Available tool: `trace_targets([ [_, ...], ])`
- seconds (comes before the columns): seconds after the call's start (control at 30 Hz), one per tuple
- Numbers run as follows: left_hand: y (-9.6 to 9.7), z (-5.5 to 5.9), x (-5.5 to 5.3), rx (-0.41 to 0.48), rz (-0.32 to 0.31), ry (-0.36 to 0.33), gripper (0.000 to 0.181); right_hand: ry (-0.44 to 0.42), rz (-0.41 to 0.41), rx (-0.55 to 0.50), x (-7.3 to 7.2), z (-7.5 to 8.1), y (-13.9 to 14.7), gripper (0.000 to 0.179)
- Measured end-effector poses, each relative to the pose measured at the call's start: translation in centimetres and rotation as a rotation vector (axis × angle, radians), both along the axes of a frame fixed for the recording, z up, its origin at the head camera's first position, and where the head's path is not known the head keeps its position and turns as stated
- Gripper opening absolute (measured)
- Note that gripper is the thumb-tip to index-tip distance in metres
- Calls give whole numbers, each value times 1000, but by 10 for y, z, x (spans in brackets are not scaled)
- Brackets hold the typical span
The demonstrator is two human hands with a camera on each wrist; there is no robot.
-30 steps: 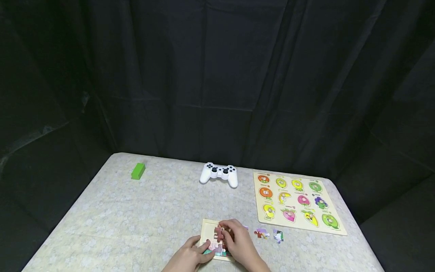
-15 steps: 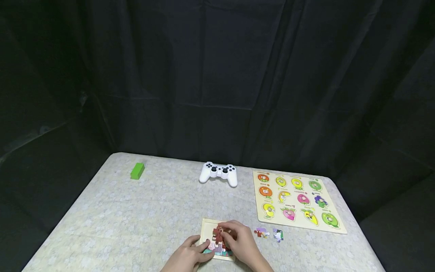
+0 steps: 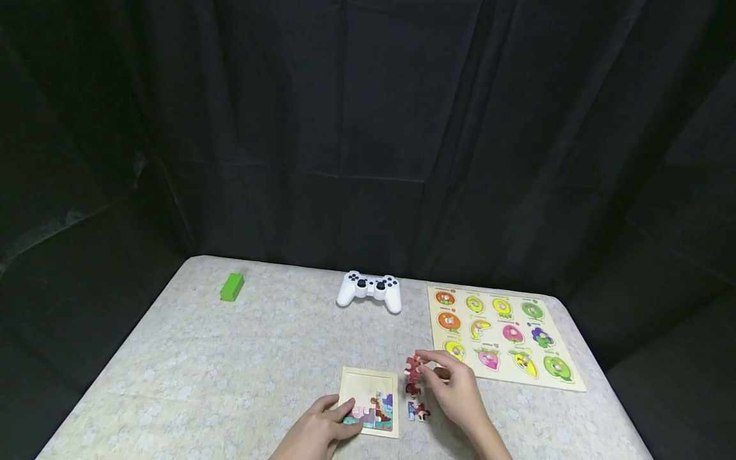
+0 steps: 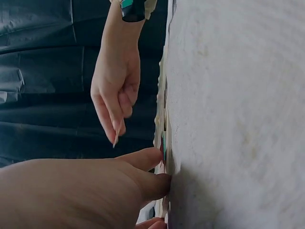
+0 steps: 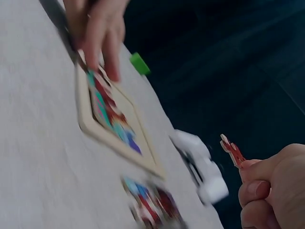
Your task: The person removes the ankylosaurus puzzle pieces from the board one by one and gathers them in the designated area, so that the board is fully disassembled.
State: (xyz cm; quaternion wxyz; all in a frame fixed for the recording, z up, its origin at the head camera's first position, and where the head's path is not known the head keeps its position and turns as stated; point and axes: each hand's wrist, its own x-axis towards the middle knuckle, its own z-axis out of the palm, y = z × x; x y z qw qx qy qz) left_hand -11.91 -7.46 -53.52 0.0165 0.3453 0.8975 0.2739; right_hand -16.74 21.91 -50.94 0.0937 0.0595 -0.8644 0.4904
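Note:
A small wooden puzzle tray (image 3: 358,384) lies near the front of the table, with several joined jigsaw pieces (image 3: 368,416) along its lower and right parts. My left hand (image 3: 315,429) rests on the tray's left side, thumb and fingertips pressing on it. To the tray's right, my right hand (image 3: 460,391) pinches a reddish-brown jigsaw piece (image 3: 411,368) between thumb and index finger. In the right wrist view this piece (image 5: 232,150) is raised above the table. Loose jigsaw pieces (image 3: 418,411) lie between the tray and my right hand, blurred in the right wrist view.
Behind the right hand lies a fruit peg puzzle board (image 3: 489,380). A white game controller (image 3: 370,289) sits at the back middle, and a green block (image 3: 232,287) at the back left. Black cloth (image 3: 310,191) hangs beyond the table (image 3: 230,370).
My right hand has moved right from over the tray, carrying the reddish-brown jigsaw piece. Loose pieces beside the tray now show, while those farther right are hidden. My left hand stays in place.

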Motion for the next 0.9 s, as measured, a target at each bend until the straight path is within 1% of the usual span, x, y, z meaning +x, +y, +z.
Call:
trace_targets([
  [0.17, 1, 0, 0, 1, 37, 45, 37, -3, -68, 41, 5, 2, 29, 26],
  [0.2, 1, -1, 0, 2, 50, 48, 39, -4, -77, 48, 7, 2, 33, 26],
  [0.27, 0, -2, 0, 4, 80, 26, 45, -14, -94, 56, 12, 2, 41, 25],
  [0.37, -1, -2, 0, -16, 118, -13, 54, -61, -115, 63, 22, -1, 48, 24],
  [0.43, -2, -3, 0, -35, 131, -22, 57, -107, -124, 74, 29, -3, 51, 24],
  [0.63, -4, -2, -3, -83, 128, 7, 56, -230, -138, 122, 43, -13, 53, 23],
  [0.7, -4, -1, -3, -90, 126, 5, 56, -251, -136, 137, 45, -16, 53, 21],
  [0.8, -5, 0, -4, -90, 124, 1, 56, -228, -116, 143, 48, -21, 53, 21],
  [0.9, -6, 1, -4, -83, 120, -14, 56, -139, -84, 159, 50, -28, 53, 23],
])
